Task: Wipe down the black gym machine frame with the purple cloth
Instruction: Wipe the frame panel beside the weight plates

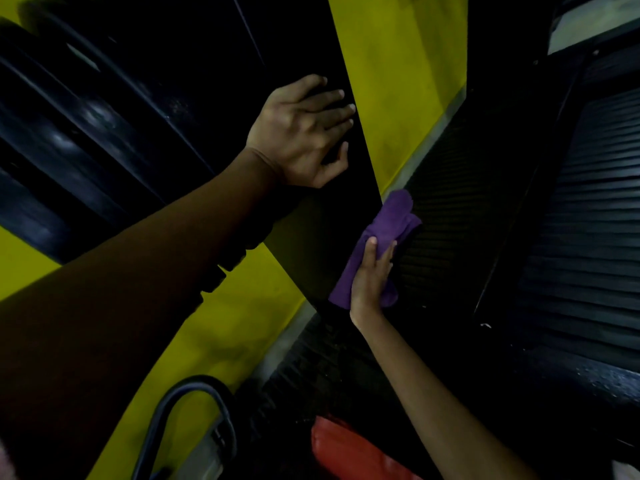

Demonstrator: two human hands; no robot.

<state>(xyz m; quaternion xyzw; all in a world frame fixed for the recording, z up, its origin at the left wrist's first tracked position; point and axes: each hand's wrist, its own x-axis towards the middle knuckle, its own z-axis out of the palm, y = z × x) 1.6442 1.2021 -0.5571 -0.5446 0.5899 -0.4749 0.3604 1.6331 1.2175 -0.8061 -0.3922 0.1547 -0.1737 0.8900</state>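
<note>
Two hands on the job: left hand [304, 133] spread flat on the upper black frame [294, 39] as a brace, right hand [372, 275] with straight fingers pressing the bunched purple cloth [381, 233] against the frame's right edge, lower down. Could lose the cloth off that narrow edge, only pressed and not gripped, dropping toward the ribbed floor [467, 237]. Might also skip patches, dirt hard to tell on black in dim light.
</note>
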